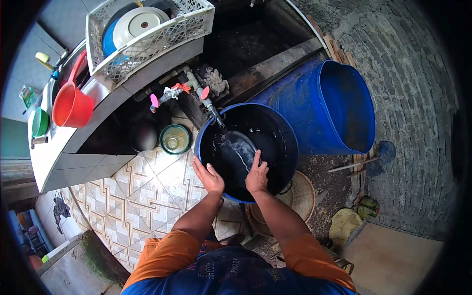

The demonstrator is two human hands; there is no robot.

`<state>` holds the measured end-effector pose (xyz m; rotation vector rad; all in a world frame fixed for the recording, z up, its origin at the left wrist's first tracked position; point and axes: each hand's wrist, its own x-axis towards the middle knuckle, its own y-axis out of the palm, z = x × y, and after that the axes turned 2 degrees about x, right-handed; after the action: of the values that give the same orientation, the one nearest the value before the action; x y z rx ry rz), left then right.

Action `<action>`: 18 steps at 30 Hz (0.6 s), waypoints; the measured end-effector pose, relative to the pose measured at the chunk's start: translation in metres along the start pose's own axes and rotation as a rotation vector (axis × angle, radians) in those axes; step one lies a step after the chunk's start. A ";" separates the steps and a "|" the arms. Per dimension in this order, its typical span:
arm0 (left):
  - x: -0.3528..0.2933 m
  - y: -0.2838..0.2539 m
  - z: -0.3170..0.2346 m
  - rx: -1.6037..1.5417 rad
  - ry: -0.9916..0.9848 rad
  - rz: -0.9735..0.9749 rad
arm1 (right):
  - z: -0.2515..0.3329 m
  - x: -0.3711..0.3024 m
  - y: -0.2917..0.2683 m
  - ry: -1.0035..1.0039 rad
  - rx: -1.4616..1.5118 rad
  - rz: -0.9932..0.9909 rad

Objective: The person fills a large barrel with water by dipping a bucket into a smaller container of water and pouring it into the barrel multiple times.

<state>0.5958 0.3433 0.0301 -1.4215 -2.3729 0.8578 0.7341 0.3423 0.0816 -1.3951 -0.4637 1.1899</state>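
A large blue tub (290,125) with a dark inside stands in front of me, with water in it. My left hand (210,178) lies against its near left rim, fingers stretched out and thumb apart. Over the tub's middle, my right hand (256,176) grips the near edge of a dark oval dish-like thing (239,146), index finger extended along it. Its exact kind is hard to make out. A metal tap (216,118) reaches over the tub's far left rim, just above the dish-like thing. A pale streak of water shows on its surface.
A second blue barrel (314,110) leans at the right. Left stand a red dipper (73,105), a green bowl (40,122) and a white dish crate (147,46). A green-rimmed basin (175,139) sits on the tiled floor; a woven basket (306,196) lies beside the tub.
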 end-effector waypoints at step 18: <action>-0.001 0.006 0.005 -0.071 0.052 -0.017 | -0.018 0.019 -0.072 0.027 0.577 0.133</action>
<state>0.5978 0.3427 0.0228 -1.4295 -2.3950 0.7304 0.7826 0.3660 0.1360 -0.9483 0.0037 1.2814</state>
